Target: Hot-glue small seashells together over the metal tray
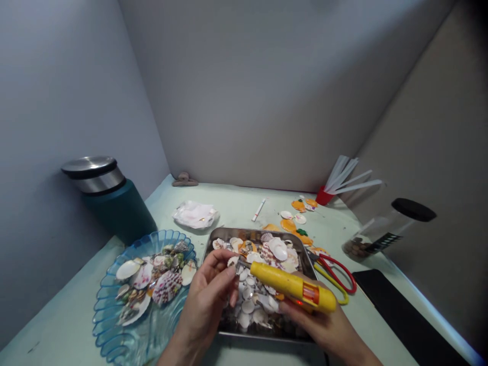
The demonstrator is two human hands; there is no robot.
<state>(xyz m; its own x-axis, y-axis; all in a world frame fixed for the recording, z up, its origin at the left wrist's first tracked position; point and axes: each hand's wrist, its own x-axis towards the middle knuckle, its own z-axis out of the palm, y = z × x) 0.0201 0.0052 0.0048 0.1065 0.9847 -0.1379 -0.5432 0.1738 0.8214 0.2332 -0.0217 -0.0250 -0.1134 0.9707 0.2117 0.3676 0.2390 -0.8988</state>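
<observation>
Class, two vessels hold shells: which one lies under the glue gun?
The metal tray, rectangular and opaque; the other, the blue dish, is see-through and scalloped, on its left.

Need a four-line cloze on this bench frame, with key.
The right hand holds a glue gun coloured ____.
The blue scalloped dish lies to the ____ (left or right) of the metal tray.
White sticks stand in a small cup coloured ____.
The clear jar has a lid coloured ____.
Missing words: yellow; left; red; black.
</observation>
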